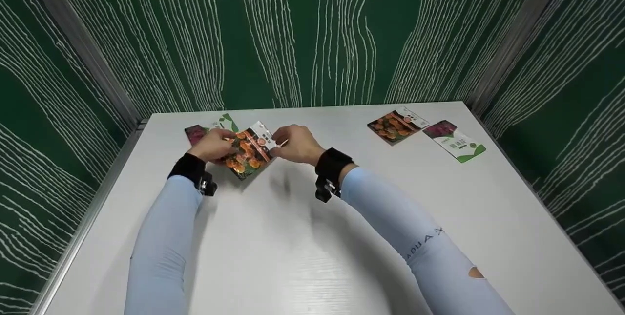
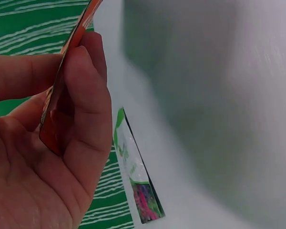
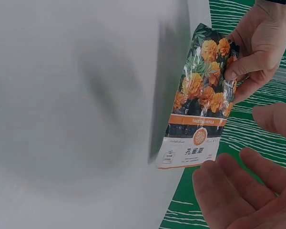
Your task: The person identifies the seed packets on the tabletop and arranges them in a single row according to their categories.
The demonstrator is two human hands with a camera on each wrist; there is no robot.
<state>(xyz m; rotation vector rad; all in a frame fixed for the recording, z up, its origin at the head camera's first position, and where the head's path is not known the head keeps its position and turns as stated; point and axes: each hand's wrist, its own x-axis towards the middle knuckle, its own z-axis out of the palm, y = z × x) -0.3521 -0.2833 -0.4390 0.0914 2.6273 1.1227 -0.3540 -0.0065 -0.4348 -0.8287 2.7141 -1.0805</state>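
Observation:
A marigold seed packet (image 1: 248,153), with orange blooms and a white end band, is held up tilted above the white table. My left hand (image 1: 214,145) pinches its flowered end; the left wrist view shows the packet (image 2: 78,31) edge-on between thumb and fingers. Close by the white end is my right hand (image 1: 299,145). In the right wrist view that hand (image 3: 243,195) has its thumb spread from its fingers, and its fingertips are at the packet's lower edge; whether they touch it I cannot tell. Behind my left hand, a white-and-green packet with purple flowers (image 1: 196,133) lies partly hidden.
On the table's (image 1: 312,256) far right lie another marigold packet (image 1: 395,125) and a second purple-flowered packet (image 1: 454,140), side by side. Green walls (image 1: 337,36) with white wavy lines stand behind the table and at both sides.

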